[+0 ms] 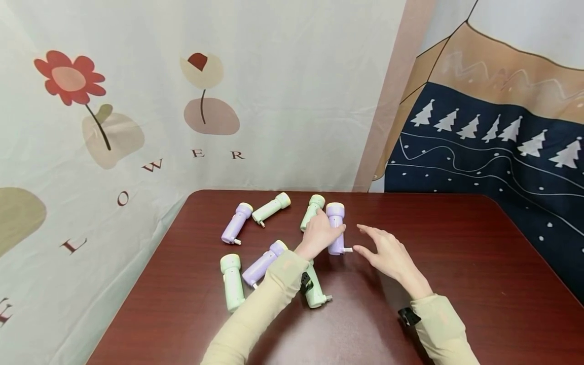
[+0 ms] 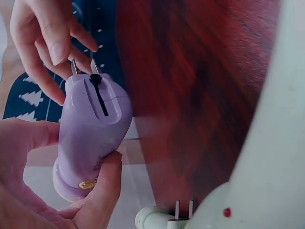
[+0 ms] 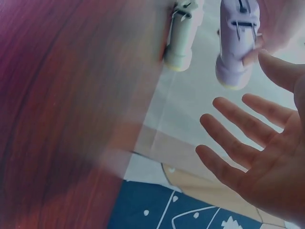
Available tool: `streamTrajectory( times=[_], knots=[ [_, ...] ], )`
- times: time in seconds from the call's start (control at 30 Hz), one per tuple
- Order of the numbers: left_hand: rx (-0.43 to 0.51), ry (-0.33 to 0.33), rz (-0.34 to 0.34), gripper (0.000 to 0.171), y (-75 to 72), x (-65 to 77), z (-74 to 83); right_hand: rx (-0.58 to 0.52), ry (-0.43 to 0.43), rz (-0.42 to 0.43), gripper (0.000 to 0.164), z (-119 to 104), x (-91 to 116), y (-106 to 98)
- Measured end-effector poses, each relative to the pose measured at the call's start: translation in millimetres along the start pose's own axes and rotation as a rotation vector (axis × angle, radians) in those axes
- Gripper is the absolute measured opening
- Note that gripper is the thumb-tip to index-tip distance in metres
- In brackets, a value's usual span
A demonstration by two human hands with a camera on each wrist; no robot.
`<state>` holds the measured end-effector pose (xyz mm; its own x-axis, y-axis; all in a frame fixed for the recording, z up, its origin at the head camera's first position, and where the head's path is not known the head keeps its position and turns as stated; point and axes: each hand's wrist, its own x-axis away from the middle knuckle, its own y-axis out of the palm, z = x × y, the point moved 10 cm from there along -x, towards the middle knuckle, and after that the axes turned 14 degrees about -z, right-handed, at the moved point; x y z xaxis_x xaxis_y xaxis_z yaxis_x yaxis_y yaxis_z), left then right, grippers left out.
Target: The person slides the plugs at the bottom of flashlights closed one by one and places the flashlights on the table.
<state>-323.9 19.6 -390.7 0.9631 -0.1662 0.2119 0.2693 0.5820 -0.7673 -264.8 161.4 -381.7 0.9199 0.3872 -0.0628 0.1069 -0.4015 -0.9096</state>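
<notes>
Pale flower-printed cloth (image 1: pixel 296 101) hangs across the far side, with a navy tree-printed cloth (image 1: pixel 483 157) to its right. Before them stands a dark reddish-brown wooden table (image 1: pixel 483 253). Over its middle, the left hand (image 1: pixel 317 235) grips a lilac plug-in flashlight (image 2: pixel 90 133) between thumb and fingers. Just to the right, the right hand (image 1: pixel 388 253) holds nothing, its fingers extended and spread. Two more lilac flashlights (image 1: pixel 237 223) and four green flashlights (image 1: pixel 233 284) lie left and centre, some partly hidden. Metal prongs (image 1: pixel 349 250) on the gripped flashlight point right, near the right thumb.
</notes>
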Motion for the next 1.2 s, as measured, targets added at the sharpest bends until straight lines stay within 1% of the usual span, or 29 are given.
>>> streamTrajectory(
  times=[0.17, 0.27, 0.5, 0.73, 1.07, 1.2],
  knots=[
    [0.062, 0.022, 0.072, 0.052, -12.1, 1.4, -0.7, 0.003, -0.060, 0.026, 0.052, -14.3, 3.3, -1.8],
    [0.084, 0.044, 0.103, 0.047, -16.3, 2.5, -1.1, 0.020, -0.077, 0.040, 0.053, -20.0, 4.2, -0.9],
    [0.140, 0.076, 0.127, 0.048, -17.8, 6.1, -2.4, 0.052, -0.107, 0.088, 0.055, -29.7, 5.5, 0.7],
    [0.178, 0.104, 0.156, 0.045, -18.0, 8.8, -2.8, 0.034, -0.139, 0.130, 0.052, -36.1, 6.1, 0.3],
    [0.190, 0.083, 0.160, 0.045, -17.2, 11.0, -3.7, 0.056, -0.187, 0.214, 0.041, -40.9, 6.8, -3.8],
    [0.197, 0.087, 0.167, 0.044, -17.8, 11.4, -1.8, 0.045, -0.206, 0.245, 0.039, -40.8, 8.0, -6.4]
  ],
)
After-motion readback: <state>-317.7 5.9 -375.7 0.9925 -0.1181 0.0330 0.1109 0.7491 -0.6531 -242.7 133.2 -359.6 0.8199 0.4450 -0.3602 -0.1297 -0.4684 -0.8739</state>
